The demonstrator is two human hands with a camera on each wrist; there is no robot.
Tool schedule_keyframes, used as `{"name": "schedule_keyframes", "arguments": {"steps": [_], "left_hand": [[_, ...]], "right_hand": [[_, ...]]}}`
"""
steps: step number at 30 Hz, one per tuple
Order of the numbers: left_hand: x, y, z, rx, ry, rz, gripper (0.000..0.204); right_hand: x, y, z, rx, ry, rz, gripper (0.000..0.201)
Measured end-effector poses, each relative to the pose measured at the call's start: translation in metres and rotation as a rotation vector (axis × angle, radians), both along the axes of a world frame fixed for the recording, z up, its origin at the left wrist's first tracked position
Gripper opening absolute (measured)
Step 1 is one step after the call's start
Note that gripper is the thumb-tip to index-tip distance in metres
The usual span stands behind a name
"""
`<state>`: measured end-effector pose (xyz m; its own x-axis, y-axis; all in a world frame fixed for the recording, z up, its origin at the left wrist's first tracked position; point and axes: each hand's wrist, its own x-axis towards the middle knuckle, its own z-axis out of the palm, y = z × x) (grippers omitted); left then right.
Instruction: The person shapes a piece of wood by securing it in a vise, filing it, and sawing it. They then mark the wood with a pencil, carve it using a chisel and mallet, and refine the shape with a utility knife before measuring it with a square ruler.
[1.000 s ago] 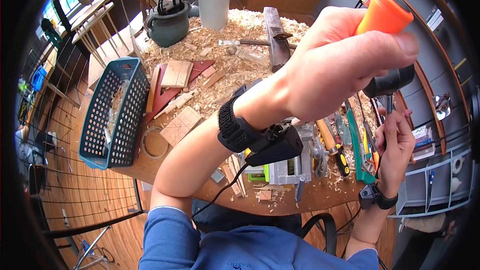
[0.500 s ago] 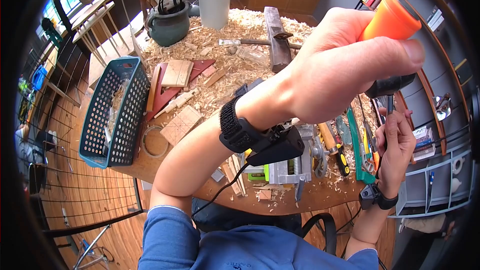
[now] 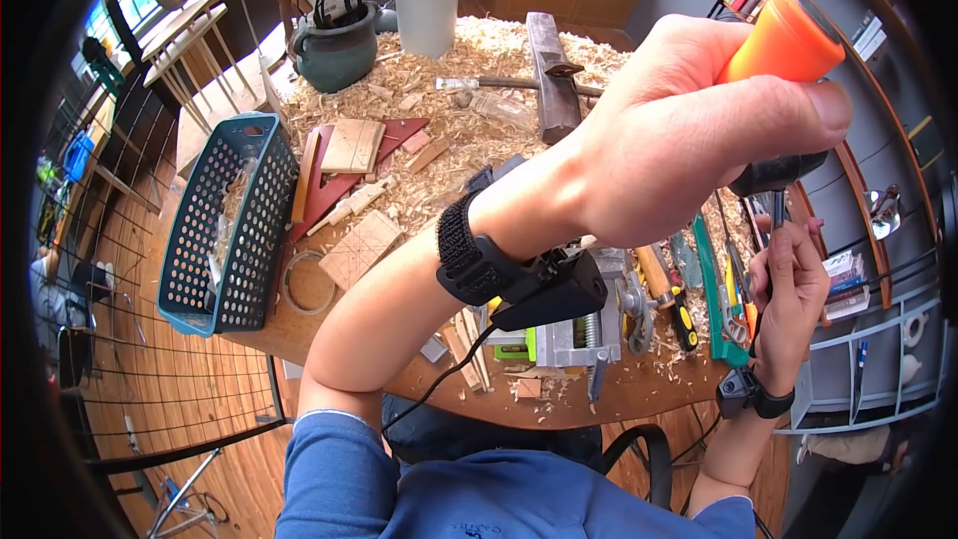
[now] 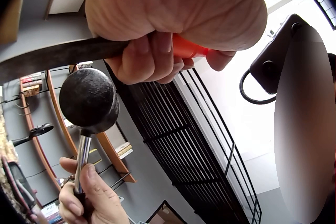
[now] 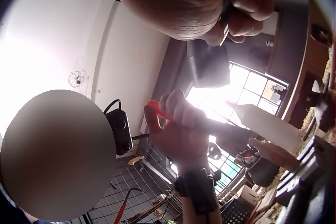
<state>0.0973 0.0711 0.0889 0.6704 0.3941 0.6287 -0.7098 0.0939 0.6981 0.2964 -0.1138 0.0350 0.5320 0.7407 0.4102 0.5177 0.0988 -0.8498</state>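
My left hand is raised on the right of the head view and grips the orange handle of a tool. In the left wrist view the tool's long, dark, flat blade runs out past the curled fingers. Lower down, my right hand holds a rubber mallet by its shiny metal shaft, just under the head. The black mallet head points upward near the left hand, which partly hides it in the head view.
A grey vise sits at the bench's front edge among wood shavings. Beside it lie a green-handled tool and a yellow-black screwdriver. A perforated basket stands left, a pot and white column behind.
My left hand and the orange-handled tool have shifted slightly right and down since a second ago, then stayed almost still. The right hand and mallet have hardly moved.
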Motion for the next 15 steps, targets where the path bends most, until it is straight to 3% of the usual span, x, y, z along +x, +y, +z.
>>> {"name": "schedule_keyframes", "arguments": {"steps": [15], "left_hand": [[-0.0006,0.0019,-0.0038,0.043,-0.024,0.009,0.025]], "right_hand": [[-0.003,0.0001,0.0007,-0.003,-0.002,-0.011,0.03]]}}
